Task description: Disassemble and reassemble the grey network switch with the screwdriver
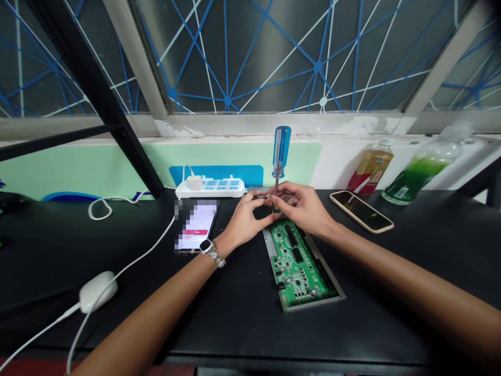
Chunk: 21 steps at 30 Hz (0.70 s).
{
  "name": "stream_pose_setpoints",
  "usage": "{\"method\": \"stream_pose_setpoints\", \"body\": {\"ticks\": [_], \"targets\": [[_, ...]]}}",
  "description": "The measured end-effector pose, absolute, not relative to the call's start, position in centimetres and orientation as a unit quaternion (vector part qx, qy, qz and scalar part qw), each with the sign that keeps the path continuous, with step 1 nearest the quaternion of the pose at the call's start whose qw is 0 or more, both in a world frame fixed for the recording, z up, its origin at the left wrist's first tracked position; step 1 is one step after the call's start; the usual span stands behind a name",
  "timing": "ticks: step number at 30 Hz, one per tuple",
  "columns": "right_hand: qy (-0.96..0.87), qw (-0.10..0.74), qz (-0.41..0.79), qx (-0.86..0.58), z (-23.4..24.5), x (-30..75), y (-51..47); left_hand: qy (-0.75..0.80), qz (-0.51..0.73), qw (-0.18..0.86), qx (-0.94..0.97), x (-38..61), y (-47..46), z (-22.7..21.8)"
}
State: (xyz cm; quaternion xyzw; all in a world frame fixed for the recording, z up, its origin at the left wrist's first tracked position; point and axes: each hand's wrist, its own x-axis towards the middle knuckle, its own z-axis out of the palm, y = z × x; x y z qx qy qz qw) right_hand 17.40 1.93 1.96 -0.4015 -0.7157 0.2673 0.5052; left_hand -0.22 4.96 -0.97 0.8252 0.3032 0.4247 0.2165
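Note:
A screwdriver (281,149) with a clear blue handle stands nearly upright over the far end of a green circuit board (297,261). The board lies in a grey metal tray (313,306) on the black table. My right hand (303,205) has its fingers closed around the screwdriver's shaft, below the handle. From the other side, my left hand (247,216) meets it, its fingers bent in at the lower shaft. A small metallic glint shows between the fingertips, too small to name. Both hands cover the screwdriver's tip and the board's far edge. A watch (211,250) is on my left wrist.
Left of my hands lies a lit phone (199,224), before a white power strip (219,186) with a plugged-in charger. A second phone (362,211) and two bottles, one amber (370,167) and one green (418,175), are at right. White cable and charging case (97,291) lie left.

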Motion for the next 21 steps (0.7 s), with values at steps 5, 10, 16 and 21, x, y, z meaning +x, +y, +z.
{"method": "stream_pose_setpoints", "body": {"ticks": [5, 10, 16, 21], "targets": [[-0.714, 0.501, 0.277, -0.403, 2.0, 17.38, 1.8, 0.325, 0.428, 0.222, 0.813, -0.36, 4.95, -0.65], [-0.718, 0.5, 0.272, -0.4, 2.05, 17.35, 1.79, 0.301, 0.402, 0.227, 0.834, -0.37, 4.95, -0.69], [-0.723, 0.491, 0.264, -0.407, 1.99, 17.35, 1.83, 0.319, 0.417, 0.221, 0.822, -0.3, 4.89, -0.8], [-0.734, 0.479, 0.255, -0.408, 1.91, 17.4, 1.89, 0.304, 0.409, 0.234, 0.828, -0.28, 4.92, -0.79]]}}
